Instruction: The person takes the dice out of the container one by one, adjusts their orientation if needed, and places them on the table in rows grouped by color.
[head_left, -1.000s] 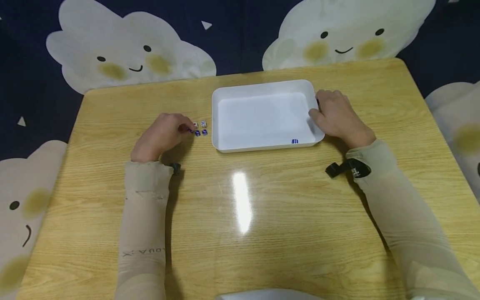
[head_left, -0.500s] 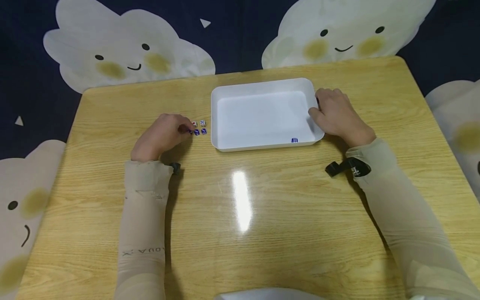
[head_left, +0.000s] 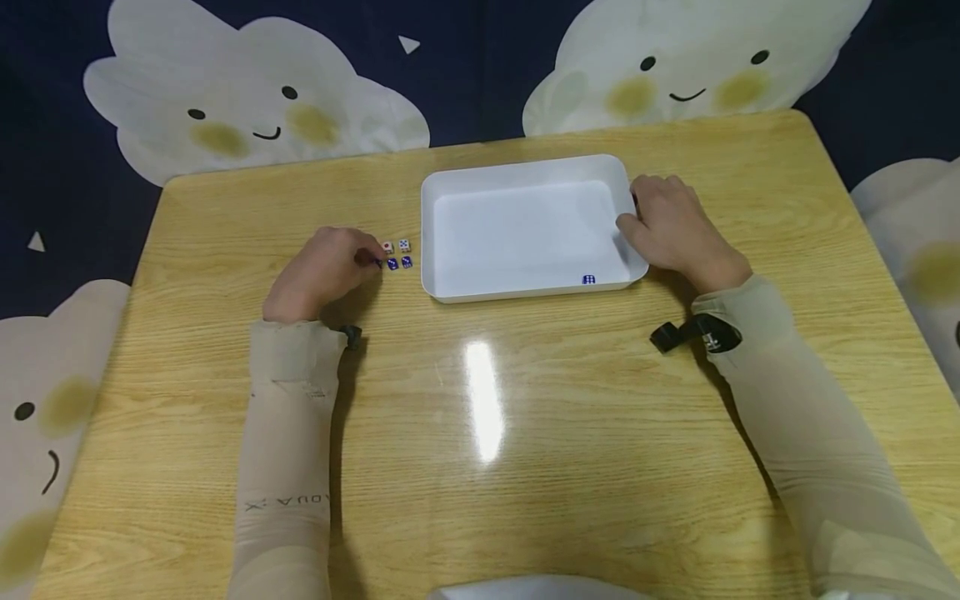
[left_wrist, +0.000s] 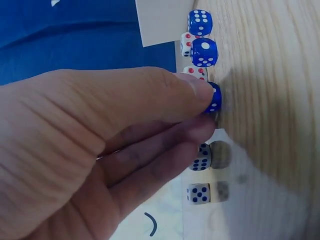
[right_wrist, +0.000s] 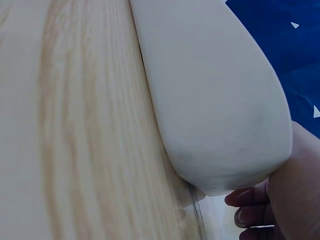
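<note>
My left hand (head_left: 326, 271) pinches a blue die (left_wrist: 216, 97) between thumb and fingertips, low at the table surface. Just right of the fingertips in the head view, a white die with a red dot (head_left: 387, 247) and another white die (head_left: 405, 246) sit behind two blue dice (head_left: 392, 264). More white dice (left_wrist: 199, 193) with dark pips show below the fingers in the left wrist view. A shallow white tray (head_left: 525, 294) stands right of the dice, holding one blue die (head_left: 588, 280) near its front wall. My right hand (head_left: 675, 229) grips the tray's right edge, thumb over the rim.
The wooden table (head_left: 420, 400) stretches toward me, with a bright light reflection in front of the tray. Behind it hangs a dark blue cloth (head_left: 480, 75) with white clouds. A white rounded edge (head_left: 536, 588) shows at the bottom of the head view.
The left fingertips have drawn back slightly leftward, leaving more of the red-dotted white die visible. My right hand and the tray hold their place; the head view has shifted a little.
</note>
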